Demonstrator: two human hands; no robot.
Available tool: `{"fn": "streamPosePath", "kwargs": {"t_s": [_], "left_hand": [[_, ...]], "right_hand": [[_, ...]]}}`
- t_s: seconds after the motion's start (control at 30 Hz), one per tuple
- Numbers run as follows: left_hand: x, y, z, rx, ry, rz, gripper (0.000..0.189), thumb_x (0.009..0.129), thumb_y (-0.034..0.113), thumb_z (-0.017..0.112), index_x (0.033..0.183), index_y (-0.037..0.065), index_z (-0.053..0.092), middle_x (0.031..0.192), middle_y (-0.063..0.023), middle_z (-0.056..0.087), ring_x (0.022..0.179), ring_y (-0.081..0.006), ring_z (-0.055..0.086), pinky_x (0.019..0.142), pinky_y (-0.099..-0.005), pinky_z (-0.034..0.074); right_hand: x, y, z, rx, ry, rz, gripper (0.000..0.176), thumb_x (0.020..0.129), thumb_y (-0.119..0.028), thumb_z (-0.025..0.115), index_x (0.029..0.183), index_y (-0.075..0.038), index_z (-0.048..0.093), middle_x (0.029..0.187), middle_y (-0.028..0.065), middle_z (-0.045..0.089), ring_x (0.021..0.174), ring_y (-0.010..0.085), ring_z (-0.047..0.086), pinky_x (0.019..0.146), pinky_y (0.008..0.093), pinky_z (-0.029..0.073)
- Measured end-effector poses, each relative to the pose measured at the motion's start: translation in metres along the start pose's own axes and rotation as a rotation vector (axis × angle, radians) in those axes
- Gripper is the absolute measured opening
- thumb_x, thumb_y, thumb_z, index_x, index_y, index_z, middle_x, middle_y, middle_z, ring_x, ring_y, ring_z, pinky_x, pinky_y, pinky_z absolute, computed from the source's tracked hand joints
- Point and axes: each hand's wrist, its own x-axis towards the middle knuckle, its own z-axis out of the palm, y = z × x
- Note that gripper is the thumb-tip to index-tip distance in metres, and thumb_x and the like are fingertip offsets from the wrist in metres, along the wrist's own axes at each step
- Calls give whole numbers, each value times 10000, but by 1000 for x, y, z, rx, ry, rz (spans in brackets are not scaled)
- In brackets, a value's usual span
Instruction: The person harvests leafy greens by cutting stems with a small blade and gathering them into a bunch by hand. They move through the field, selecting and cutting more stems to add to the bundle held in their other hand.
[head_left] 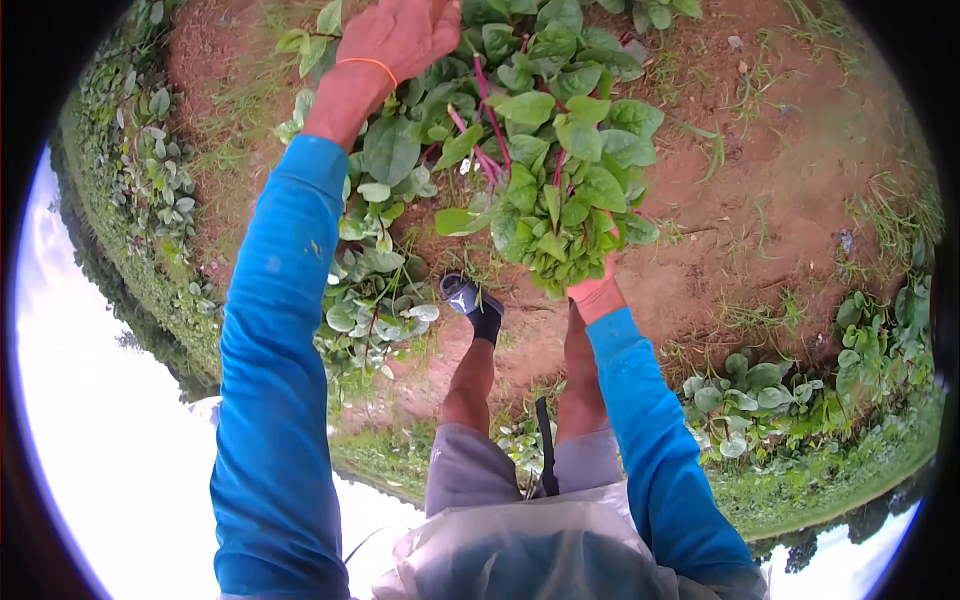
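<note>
At the top edge, my left hand (402,38) reaches into the leafy plants (392,150), an orange band round its wrist. Its fingers are curled together, partly cut off by the frame, and what they hold, if anything, is hidden. A bunch of green leafy stems (575,190) with purple-red stalks is gripped by my right hand (600,283). The leaves cover most of that hand's fingers. Cut stalk ends of the bunch point up and left, towards my left hand.
Reddish soil (740,215) with grass tufts lies to the right. More leafy plants (365,310) grow below my left hand, and others (750,390) at the lower right. My foot in a dark sandal (462,296) stands beside the row. Another planted row (135,150) runs along the left.
</note>
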Motion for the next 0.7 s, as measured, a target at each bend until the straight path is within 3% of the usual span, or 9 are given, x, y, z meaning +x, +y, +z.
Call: {"fn": "streamPosePath", "kwargs": {"t_s": [0.07,0.1,0.23,0.3,0.4,0.53,0.6,0.67,0.7], "left_hand": [[-66,0,-35,-558,-6,-94,379,1007,429,483,994,61,572,605,-76,494,483,-182,480,447,-346,370],[-98,5,-53,-608,-32,-189,331,1026,278,443,843,9,504,633,-110,507,533,-233,533,527,-411,413],[-229,-62,-40,-440,-111,-317,315,1005,318,509,888,27,539,642,-112,545,568,-237,565,558,-404,459],[-314,-100,-15,-487,-157,-701,334,992,396,547,996,67,603,691,-141,600,627,-255,598,615,-412,467],[-448,-109,9,-530,-139,-930,343,989,384,547,975,42,568,674,-132,536,633,-204,505,619,-376,439],[-594,-51,45,-711,-142,-1148,316,1003,357,533,878,67,546,658,-5,472,616,-106,443,561,-317,378],[-647,3,68,-965,-151,-1218,307,1001,343,545,859,71,523,658,-2,441,613,-101,426,553,-306,367],[-683,55,85,-1022,-401,-1162,281,931,306,613,867,46,526,715,-106,519,645,-209,458,606,-398,404],[-691,79,86,-1065,-463,-1124,271,948,290,608,870,41,533,713,-97,502,652,-183,460,610,-378,409]], "right_hand": [[-37,-39,-63,-101,-153,141,555,998,-497,430,1376,-105,535,1376,95,577,1229,329,564,1021,521,475],[-58,-62,-73,-124,-88,138,561,997,-502,428,1381,-107,532,1380,96,573,1233,331,560,1025,522,472],[-141,-128,-87,-274,227,132,584,993,-522,421,1399,-113,517,1400,100,556,1250,339,545,1038,525,459],[-167,-150,-93,-361,323,143,596,990,-532,417,1409,-117,509,1410,102,547,1258,343,537,1045,527,452],[-198,-175,-95,-460,419,169,614,987,-546,412,1423,-122,498,1424,104,534,1271,349,525,1055,530,442],[-226,-203,-68,-606,437,203,639,983,-566,405,1442,-128,483,1444,108,517,1288,357,510,1068,534,429],[-230,-215,-57,-683,407,252,651,981,-575,401,1451,-132,475,1454,110,509,1296,361,502,1075,535,423],[-227,-224,-59,-741,311,343,663,978,-585,397,1460,-135,468,1463,112,500,1304,365,494,1081,537,416],[-224,-221,-60,-769,219,399,669,977,-590,396,1465,-137,464,1468,113,496,1309,367,490,1085,538,413]]}}
